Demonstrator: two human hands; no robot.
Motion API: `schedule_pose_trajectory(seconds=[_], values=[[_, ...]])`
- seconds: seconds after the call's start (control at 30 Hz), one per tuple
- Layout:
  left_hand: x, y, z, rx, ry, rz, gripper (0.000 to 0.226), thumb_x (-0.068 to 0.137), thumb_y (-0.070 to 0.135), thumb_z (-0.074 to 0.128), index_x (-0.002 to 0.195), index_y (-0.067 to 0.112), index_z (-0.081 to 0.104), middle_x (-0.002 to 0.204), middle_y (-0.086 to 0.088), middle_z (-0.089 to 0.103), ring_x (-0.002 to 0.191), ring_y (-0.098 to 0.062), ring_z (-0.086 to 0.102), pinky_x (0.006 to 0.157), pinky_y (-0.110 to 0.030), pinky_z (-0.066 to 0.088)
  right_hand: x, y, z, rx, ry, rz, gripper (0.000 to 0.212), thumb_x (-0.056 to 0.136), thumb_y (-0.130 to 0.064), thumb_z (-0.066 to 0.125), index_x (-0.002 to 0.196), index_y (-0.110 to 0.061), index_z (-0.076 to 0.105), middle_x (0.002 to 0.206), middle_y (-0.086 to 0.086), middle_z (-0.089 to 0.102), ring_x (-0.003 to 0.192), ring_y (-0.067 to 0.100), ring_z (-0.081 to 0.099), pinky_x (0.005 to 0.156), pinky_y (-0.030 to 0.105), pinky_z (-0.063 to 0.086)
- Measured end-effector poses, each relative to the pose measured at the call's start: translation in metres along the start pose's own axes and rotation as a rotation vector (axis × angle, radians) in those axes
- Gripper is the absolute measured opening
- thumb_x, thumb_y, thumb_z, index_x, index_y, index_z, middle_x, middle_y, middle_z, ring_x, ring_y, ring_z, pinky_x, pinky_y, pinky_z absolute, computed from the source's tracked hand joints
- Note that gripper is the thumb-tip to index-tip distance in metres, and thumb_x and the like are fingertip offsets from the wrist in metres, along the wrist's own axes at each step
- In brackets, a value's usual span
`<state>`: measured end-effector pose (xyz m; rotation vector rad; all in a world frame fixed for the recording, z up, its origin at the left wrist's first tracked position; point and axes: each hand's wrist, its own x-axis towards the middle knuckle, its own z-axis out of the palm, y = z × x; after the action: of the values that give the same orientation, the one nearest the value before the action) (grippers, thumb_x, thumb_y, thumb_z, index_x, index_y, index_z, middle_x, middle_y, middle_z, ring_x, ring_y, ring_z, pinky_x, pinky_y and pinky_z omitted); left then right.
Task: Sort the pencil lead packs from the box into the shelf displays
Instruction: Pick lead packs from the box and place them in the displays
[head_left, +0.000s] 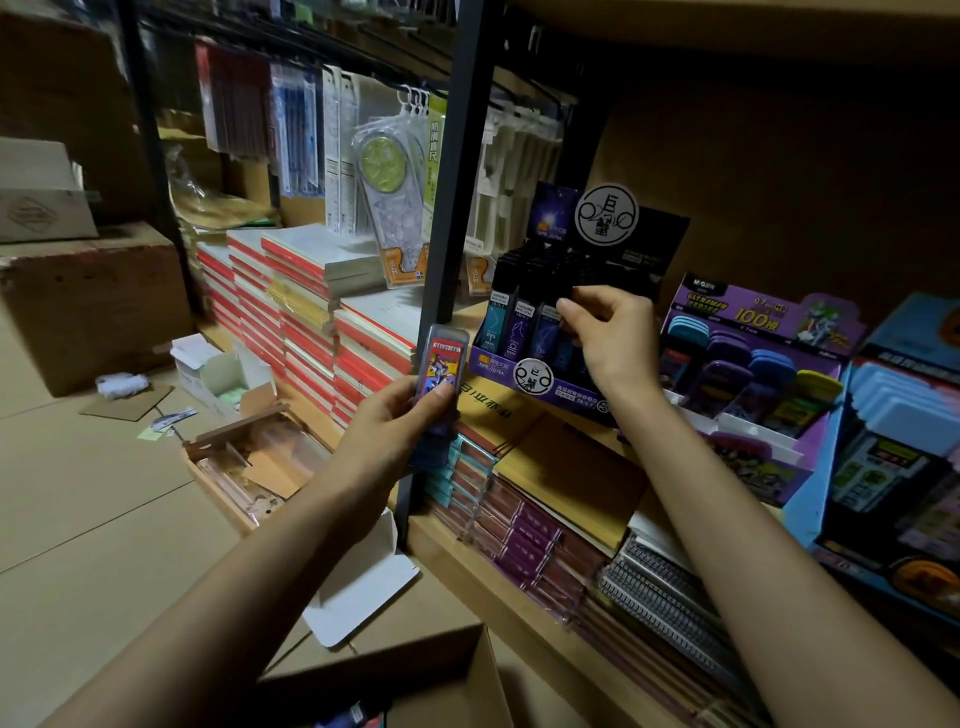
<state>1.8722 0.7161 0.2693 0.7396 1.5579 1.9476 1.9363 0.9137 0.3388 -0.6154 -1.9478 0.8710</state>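
Observation:
My left hand (400, 431) grips a small stack of pencil lead packs; the top pack (441, 364) is clear with a red and blue label, held upright in front of the black shelf post. My right hand (613, 338) pinches a dark lead pack (569, 332) at the front row of the dark blue constellation display (524, 387) on the shelf. To its right stands the purple display (748, 312) with coloured lead cases. The open cardboard box (478, 675) is at the bottom, with a few packs visible inside.
Stacked notebooks (306, 317) fill the shelf at left, with rulers (384, 208) hanging above. Below the displays lie brown envelopes, purple packs and spiral notebooks (670, 608). A blue display (904, 447) stands far right. Opened cartons and scraps litter the floor (104, 493).

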Motion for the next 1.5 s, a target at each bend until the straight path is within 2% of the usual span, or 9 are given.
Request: schedule_pose_trajectory(seconds=[0.1, 0.3, 0.43, 0.5, 0.77, 0.97, 1.17, 1.3, 1.5], values=[[-0.001, 0.0, 0.002, -0.093, -0.034, -0.01, 0.028, 0.09, 0.037, 0.049, 0.115, 0.025, 0.054, 0.076, 0.002, 0.069, 0.071, -0.014, 0.068, 0.058, -0.025, 0.054, 0.0, 0.005, 0.005, -0.086, 0.036, -0.011, 0.027, 0.088, -0.022, 0.064, 0.111, -0.008, 0.067, 0.098, 0.003, 0.068, 0.09, 0.011, 0.06, 0.083, 0.028, 0.051], [-0.003, 0.001, 0.006, -0.085, -0.067, -0.049, 0.023, 0.096, 0.03, 0.047, 0.112, 0.013, 0.049, 0.066, 0.001, 0.063, 0.05, -0.007, 0.055, 0.043, -0.017, 0.043, -0.002, 0.007, 0.005, -0.239, 0.017, -0.038, 0.025, 0.09, -0.027, 0.061, 0.1, -0.006, 0.071, 0.093, 0.008, 0.07, 0.084, 0.013, 0.06, 0.065, 0.019, 0.041], [-0.004, 0.001, 0.004, -0.065, -0.075, -0.102, 0.018, 0.095, 0.023, 0.05, 0.107, 0.011, 0.047, 0.064, 0.0, 0.066, 0.049, -0.008, 0.058, 0.04, -0.016, 0.043, -0.007, -0.002, -0.009, -0.329, -0.055, -0.064, 0.035, 0.094, -0.034, 0.054, 0.077, -0.006, 0.069, 0.073, 0.01, 0.067, 0.07, 0.021, 0.063, 0.063, 0.032, 0.051], [-0.006, 0.004, 0.003, -0.044, -0.104, -0.102, 0.026, 0.09, 0.025, 0.055, 0.109, 0.009, 0.049, 0.071, -0.003, 0.07, 0.055, -0.01, 0.063, 0.042, -0.016, 0.045, -0.014, -0.015, -0.016, -0.287, -0.091, -0.12, 0.035, 0.095, -0.033, 0.051, 0.079, -0.008, 0.068, 0.072, 0.009, 0.067, 0.068, 0.023, 0.064, 0.066, 0.037, 0.053], [-0.015, 0.016, 0.005, 0.114, -0.139, -0.081, 0.042, 0.074, 0.035, 0.065, 0.106, 0.008, 0.061, 0.08, -0.002, 0.071, 0.062, -0.005, 0.065, 0.047, -0.013, 0.045, -0.051, -0.049, -0.02, 0.048, -0.668, -0.051, 0.023, 0.088, -0.012, 0.062, 0.111, -0.011, 0.064, 0.097, -0.009, 0.059, 0.092, 0.005, 0.057, 0.081, 0.022, 0.051], [-0.018, 0.024, -0.007, 0.102, -0.071, -0.087, 0.034, 0.061, 0.034, 0.075, 0.089, 0.015, 0.07, 0.083, 0.001, 0.074, 0.077, -0.009, 0.071, 0.054, -0.014, 0.051, -0.073, -0.038, -0.035, 0.22, -0.597, 0.068, 0.015, 0.082, -0.007, 0.067, 0.089, -0.02, 0.066, 0.095, -0.002, 0.063, 0.085, 0.004, 0.06, 0.067, 0.013, 0.049], [-0.026, 0.03, 0.001, -0.09, 0.001, -0.031, 0.035, 0.061, 0.023, 0.074, 0.093, 0.009, 0.067, 0.087, -0.005, 0.075, 0.083, -0.016, 0.072, 0.063, -0.019, 0.057, -0.109, -0.033, -0.028, 0.305, -0.668, 0.273, 0.027, 0.083, -0.001, 0.065, 0.106, -0.011, 0.053, 0.089, 0.005, 0.061, 0.083, 0.016, 0.062, 0.068, 0.023, 0.053], [-0.03, 0.03, 0.012, -0.061, -0.118, 0.021, 0.037, 0.074, 0.025, 0.066, 0.106, 0.007, 0.066, 0.104, -0.01, 0.072, 0.099, -0.022, 0.068, 0.086, -0.035, 0.055, -0.12, -0.037, -0.034, 0.28, -0.722, 0.256, 0.028, 0.085, -0.012, 0.065, 0.109, -0.018, 0.052, 0.102, 0.008, 0.064, 0.091, 0.014, 0.063, 0.07, 0.017, 0.053], [-0.033, 0.021, 0.032, 0.174, -0.284, 0.096, 0.03, 0.079, 0.03, 0.059, 0.106, 0.018, 0.064, 0.103, 0.002, 0.071, 0.098, -0.011, 0.067, 0.076, -0.026, 0.056, -0.105, -0.036, -0.063, 0.298, -0.453, 0.155, 0.017, 0.088, -0.02, 0.062, 0.105, -0.021, 0.061, 0.107, 0.004, 0.063, 0.098, 0.012, 0.06, 0.07, 0.012, 0.047]])
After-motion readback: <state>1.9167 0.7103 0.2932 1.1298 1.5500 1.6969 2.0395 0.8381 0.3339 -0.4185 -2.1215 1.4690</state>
